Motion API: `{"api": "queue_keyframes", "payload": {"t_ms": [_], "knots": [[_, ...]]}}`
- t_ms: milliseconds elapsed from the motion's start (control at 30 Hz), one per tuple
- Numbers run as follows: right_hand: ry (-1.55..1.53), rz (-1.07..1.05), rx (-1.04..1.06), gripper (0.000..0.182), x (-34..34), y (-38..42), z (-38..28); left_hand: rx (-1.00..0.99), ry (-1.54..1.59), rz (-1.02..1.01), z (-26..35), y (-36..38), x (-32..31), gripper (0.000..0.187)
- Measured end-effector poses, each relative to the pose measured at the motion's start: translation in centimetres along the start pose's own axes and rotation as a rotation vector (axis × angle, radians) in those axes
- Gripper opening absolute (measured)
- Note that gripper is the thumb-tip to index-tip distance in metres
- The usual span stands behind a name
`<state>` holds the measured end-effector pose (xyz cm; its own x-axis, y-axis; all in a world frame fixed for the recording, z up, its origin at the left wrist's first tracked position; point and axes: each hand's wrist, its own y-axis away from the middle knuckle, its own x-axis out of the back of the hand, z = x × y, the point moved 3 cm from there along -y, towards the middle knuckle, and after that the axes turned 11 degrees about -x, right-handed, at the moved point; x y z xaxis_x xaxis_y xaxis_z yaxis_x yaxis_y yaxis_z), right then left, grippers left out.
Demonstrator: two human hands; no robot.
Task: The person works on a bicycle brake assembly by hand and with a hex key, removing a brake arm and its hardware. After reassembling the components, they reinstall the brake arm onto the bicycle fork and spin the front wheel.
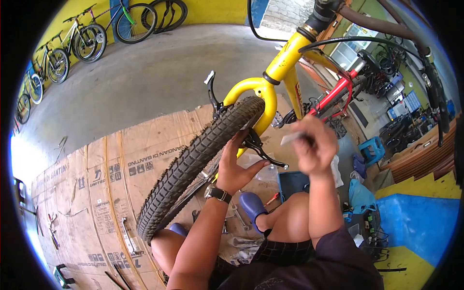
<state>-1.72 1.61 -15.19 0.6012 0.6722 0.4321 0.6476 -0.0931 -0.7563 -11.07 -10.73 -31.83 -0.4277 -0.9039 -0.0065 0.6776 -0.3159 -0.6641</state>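
A yellow bicycle fork [263, 92] holds a knobby black front tyre [193, 162] right in front of me. My left hand [237, 166], with a watch on the wrist, is spread open against the tyre's side, touching the black brake arm [261, 150] by the fork leg. My right hand [314, 145] is raised beside the fork, fingers closed around a small light-coloured piece with a dark handle, blurred so I cannot name it. A second brake arm [212, 94] sticks up on the far side of the tyre.
Flattened cardboard [96, 193] covers the floor, with wrenches and small tools [126, 234] lying on it. A red bicycle [338, 92] stands behind the yellow one. Several bicycles [72, 46] lean along the yellow wall. A blue stool [371, 149] and cluttered tools are at right.
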Motion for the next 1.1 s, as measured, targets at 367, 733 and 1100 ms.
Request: {"api": "queue_keyframes", "payload": {"t_ms": [367,733,1100], "knots": [[-0.148,-0.382,-0.579,0.056,1.0,3.6,12.1,0.309,0.054,0.245,2.0,-1.1,-1.7,0.076],[-0.796,-0.251,-0.723,0.094,-3.2,3.5,13.5,0.320,0.600,0.290,-0.4,-0.1,-1.8,0.059],[-0.873,-0.129,-0.918,0.045,-5.5,2.2,11.6,0.302,0.609,0.286,-0.7,0.5,-1.6,0.049]]}}
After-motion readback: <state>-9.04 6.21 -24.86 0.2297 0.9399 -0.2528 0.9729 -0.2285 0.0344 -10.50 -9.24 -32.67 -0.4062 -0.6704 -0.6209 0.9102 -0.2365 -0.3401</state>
